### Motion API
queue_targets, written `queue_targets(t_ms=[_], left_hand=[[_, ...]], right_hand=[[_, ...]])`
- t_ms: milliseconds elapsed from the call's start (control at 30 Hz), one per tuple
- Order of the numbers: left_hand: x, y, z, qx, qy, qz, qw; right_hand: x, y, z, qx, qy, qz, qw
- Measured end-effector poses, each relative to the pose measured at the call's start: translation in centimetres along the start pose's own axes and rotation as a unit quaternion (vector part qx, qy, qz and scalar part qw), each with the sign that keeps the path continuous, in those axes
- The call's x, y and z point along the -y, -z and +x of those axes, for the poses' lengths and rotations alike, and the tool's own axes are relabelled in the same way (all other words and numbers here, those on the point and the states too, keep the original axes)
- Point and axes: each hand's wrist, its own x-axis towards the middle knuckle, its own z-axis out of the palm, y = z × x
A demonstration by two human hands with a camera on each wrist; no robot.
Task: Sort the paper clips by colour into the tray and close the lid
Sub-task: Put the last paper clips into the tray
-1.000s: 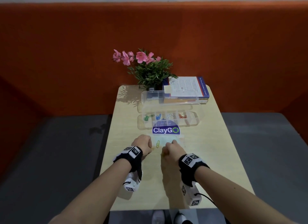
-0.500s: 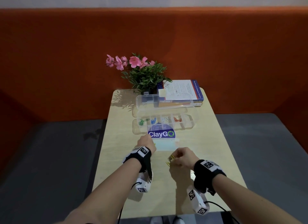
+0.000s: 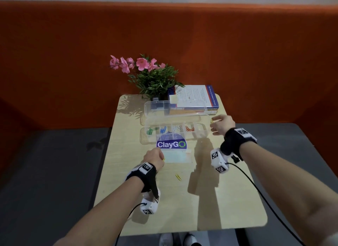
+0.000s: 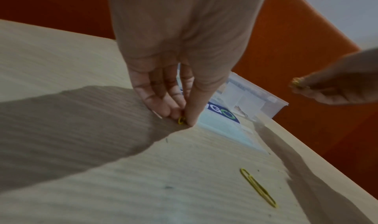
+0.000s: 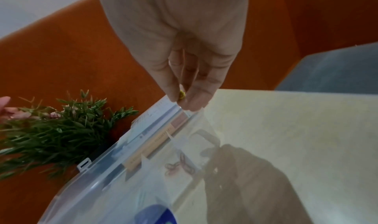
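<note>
Right hand (image 3: pixel 222 125) has carried its pinched yellow clips (image 3: pixel 212 121) up to the tray (image 3: pixel 204 134)'s empty end; left hand (image 3: pixel 154 158) now pinches another clip (image 4: pixel 181 120) off the tabletop (image 3: pixel 210 200).

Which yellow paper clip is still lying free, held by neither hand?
The yellow clip on the bare table between the arms; the left hand and right hand each pinch another.

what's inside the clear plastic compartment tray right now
The clear plastic compartment tray holds green clips, blue clips, pale clips and red clips in separate compartments. The right end compartment looks empty. The round ClayGo sticker blurs the near row.
</note>
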Motion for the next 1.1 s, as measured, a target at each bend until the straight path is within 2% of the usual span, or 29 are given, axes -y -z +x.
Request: queue_targets(t_ms=[200,300,433,567,700,800,933,1100], left_hand=[[-1.7,0.4,-0.9,0.026,-0.047,-0.033,0.998],[-4.9,1.1,-0.9,0.029,-0.090,-0.069,0.993],[-10.4,1.9,0.1,0.041,-0.137,-0.119,0.983],[-14.9,2.1,1.6,0.027,-0.156,-0.149,0.976],[-16.8,2.0,2.1,0.042,-0.153,-0.183,0.970],[-16.0,2.7,2.0,0.027,-0.169,-0.160,0.972],[-12.0,5.2,1.3,-0.013,-0.179,-0.143,0.973],[-5.3,7.4,0.9,-0.048,-0.160,-0.149,0.975]], right_hand=[[0.3,-0.4,0.8,0.024,0.008,-0.009,1.000],[-1.7,-0.2,-1.2,0.008,0.044,0.003,0.999],[-6.5,-0.6,-5.6,0.018,0.040,-0.001,0.999],[-11.2,-2.0,-10.0,0.085,0.031,-0.061,0.994],[-12.1,-4.5,-12.3,0.164,0.066,-0.130,0.976],[-11.2,-7.1,-13.1,0.169,0.090,-0.181,0.965],[-9.4,-10.2,-13.4,0.140,0.075,-0.207,0.965],[-8.4,-11.9,-12.7,0.139,0.117,-0.310,0.933]])
